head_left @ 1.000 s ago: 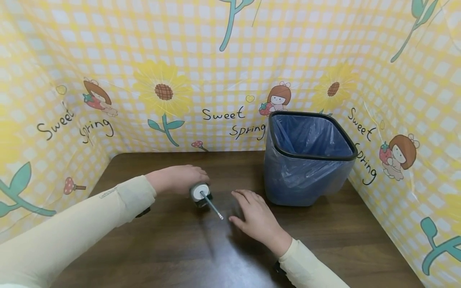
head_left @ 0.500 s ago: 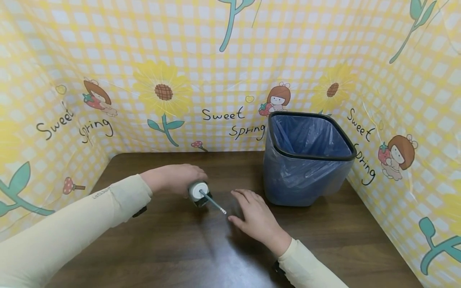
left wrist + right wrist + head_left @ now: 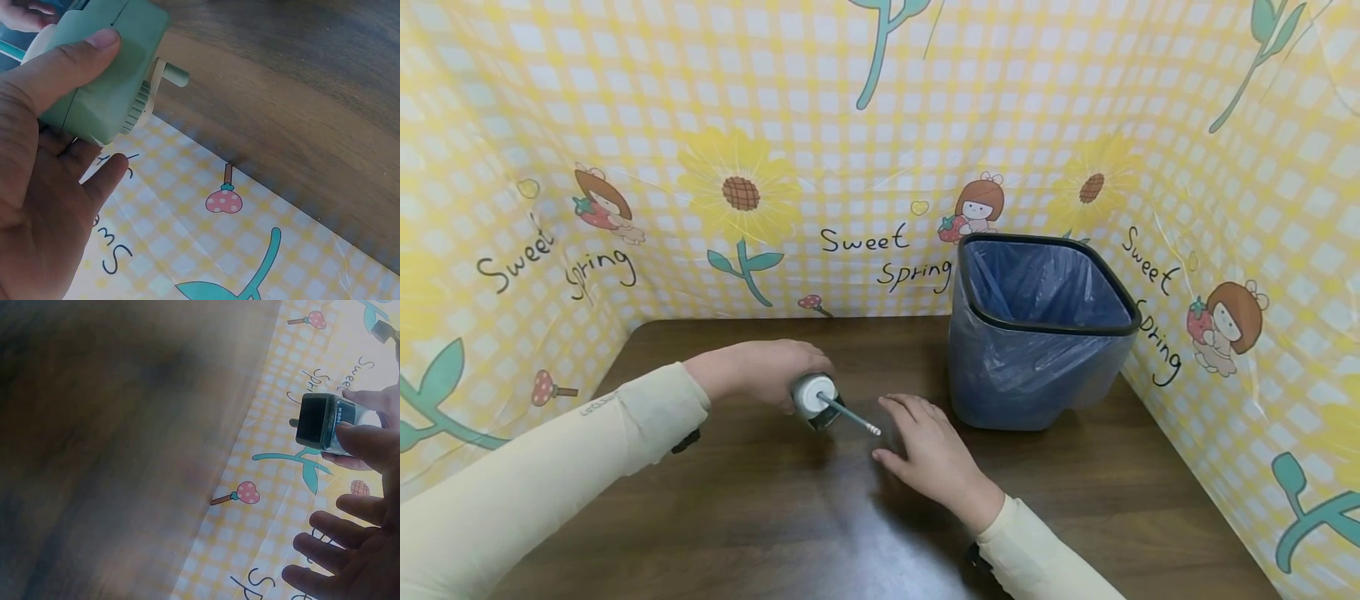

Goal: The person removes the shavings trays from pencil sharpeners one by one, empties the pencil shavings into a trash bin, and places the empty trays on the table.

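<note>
A green crank pencil sharpener (image 3: pixel 103 87) is gripped by my left hand (image 3: pixel 766 372), thumb on one face and fingers on the other. Its crank handle (image 3: pixel 176 74) juts out on the side away from the white front. From that round white front (image 3: pixel 815 393) sticks a grey-green pencil (image 3: pixel 852 416), its white-ended tip slanting toward my right hand (image 3: pixel 938 457). That hand holds nothing; its fingers are spread and slightly bent, just apart from the pencil's tip. In the right wrist view the sharpener's dark end (image 3: pixel 314 420) shows beyond my right thumb.
A bin (image 3: pixel 1026 375) with a black rim and a bluish plastic liner stands on the brown wooden table (image 3: pixel 715 517), at the back right behind my right hand. A yellow checked cloth (image 3: pixel 850 150) with printed flowers hangs around the table's back and sides.
My left hand has shifted slightly left and away, tilting the sharpener. The pencil's tip has swung right and up in the head view, closer to my right hand, which has hardly moved.
</note>
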The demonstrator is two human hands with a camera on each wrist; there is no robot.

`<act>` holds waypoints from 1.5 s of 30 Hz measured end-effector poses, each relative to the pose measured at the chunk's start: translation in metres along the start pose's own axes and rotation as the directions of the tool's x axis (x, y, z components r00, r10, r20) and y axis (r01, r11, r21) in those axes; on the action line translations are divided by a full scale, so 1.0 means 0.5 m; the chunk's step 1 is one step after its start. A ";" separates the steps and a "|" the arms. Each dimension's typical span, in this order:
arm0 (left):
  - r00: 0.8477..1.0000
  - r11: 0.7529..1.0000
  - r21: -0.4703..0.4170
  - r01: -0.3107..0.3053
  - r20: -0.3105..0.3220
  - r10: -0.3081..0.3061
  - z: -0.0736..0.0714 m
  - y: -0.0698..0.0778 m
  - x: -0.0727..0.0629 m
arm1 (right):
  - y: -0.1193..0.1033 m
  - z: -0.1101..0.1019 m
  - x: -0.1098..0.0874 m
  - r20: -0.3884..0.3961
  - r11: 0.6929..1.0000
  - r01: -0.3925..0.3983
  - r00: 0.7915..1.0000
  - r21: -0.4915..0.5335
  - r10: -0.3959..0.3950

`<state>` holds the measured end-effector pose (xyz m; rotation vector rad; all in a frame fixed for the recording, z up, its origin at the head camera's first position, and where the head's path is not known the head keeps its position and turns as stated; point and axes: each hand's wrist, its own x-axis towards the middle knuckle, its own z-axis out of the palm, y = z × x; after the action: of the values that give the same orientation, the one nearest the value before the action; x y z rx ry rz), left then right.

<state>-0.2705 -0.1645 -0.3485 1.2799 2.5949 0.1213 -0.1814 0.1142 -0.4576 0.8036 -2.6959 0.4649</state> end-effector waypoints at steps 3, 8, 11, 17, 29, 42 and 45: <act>1.000 1.000 -0.002 0.002 -0.008 -0.002 -0.001 0.002 -0.001 | -0.001 -0.001 0.001 -0.006 1.000 -0.002 1.000 0.010 0.002; 1.000 1.000 0.007 0.011 -0.012 -0.011 -0.005 0.006 -0.005 | -0.002 -0.001 0.002 -0.007 0.999 -0.011 1.000 0.030 0.011; 1.000 1.000 0.008 0.021 -0.010 -0.021 -0.010 0.008 -0.007 | -0.002 0.001 0.003 -0.012 0.999 -0.012 1.000 0.039 0.012; 0.999 1.000 0.003 0.025 -0.025 -0.025 -0.021 0.013 -0.009 | -0.001 0.002 0.007 -0.038 0.999 -0.002 0.999 0.052 0.004; 0.998 0.999 0.016 0.042 -0.037 -0.041 -0.026 0.019 -0.013 | -0.003 0.003 0.010 -0.036 0.984 -0.033 0.999 0.177 0.040; 0.998 0.999 0.003 0.046 -0.045 -0.046 -0.038 0.029 -0.023 | -0.008 0.008 0.020 -0.041 0.945 -0.071 0.995 0.320 0.089; 0.998 0.999 0.002 0.049 -0.047 -0.048 -0.040 0.031 -0.025 | -0.010 0.007 0.021 -0.027 0.928 -0.086 0.994 0.362 0.103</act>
<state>-0.2564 -0.1639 -0.3239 1.2283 2.6645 0.1405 -0.1874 0.1039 -0.4558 0.7421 -2.6499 1.0125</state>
